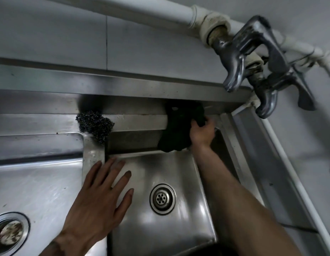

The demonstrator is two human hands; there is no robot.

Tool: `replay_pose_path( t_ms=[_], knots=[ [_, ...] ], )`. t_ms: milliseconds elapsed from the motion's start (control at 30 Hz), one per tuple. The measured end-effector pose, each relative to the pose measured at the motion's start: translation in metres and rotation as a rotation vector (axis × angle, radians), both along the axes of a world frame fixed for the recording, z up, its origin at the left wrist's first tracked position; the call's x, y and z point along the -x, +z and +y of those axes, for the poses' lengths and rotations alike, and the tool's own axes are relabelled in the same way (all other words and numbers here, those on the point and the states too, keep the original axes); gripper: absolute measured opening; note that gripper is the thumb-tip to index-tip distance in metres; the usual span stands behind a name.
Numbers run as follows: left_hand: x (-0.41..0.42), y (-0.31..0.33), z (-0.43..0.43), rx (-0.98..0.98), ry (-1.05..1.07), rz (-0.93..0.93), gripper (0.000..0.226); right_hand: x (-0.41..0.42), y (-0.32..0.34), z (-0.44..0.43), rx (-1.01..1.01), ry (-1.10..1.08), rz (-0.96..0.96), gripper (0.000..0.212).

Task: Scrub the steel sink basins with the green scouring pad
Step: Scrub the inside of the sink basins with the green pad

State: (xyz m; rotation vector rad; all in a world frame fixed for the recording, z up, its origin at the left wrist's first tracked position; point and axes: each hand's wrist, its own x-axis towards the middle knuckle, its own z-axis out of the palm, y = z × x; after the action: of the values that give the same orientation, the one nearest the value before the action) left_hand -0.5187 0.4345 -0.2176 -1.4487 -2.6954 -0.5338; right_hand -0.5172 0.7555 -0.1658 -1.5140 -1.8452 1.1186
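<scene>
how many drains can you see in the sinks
2: one drain in the floor of the right basin, another drain at the left basin's near corner, cut by the frame edge. None seem hidden.

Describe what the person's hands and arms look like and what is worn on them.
Both are bare: no gloves, sleeves, watch or rings visible. The left hand shows a dark mark near the wrist, possibly a tattoo, cut off by the frame edge. The right hand and its forearm are unmarked.
</scene>
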Motion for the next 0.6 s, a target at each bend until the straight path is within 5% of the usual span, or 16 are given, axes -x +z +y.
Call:
replay_pose_path(
  t_ms=[233,400,600],
  knots=[
    [-0.002,0.004,0.001,0.000,0.010,0.000,0.055,-0.071,0.024,0.097,-0.332,-0.002,-0.358,0.062],
    [-0.002,0.006,0.002,0.003,0.021,0.003,0.056,-0.104,0.009,0.108,-0.386,0.066,-0.482,0.039],
    [-0.003,0.007,0.003,0.002,0.015,0.006,0.057,-0.158,0.010,0.091,-0.369,0.124,-0.488,0.036]
  ],
)
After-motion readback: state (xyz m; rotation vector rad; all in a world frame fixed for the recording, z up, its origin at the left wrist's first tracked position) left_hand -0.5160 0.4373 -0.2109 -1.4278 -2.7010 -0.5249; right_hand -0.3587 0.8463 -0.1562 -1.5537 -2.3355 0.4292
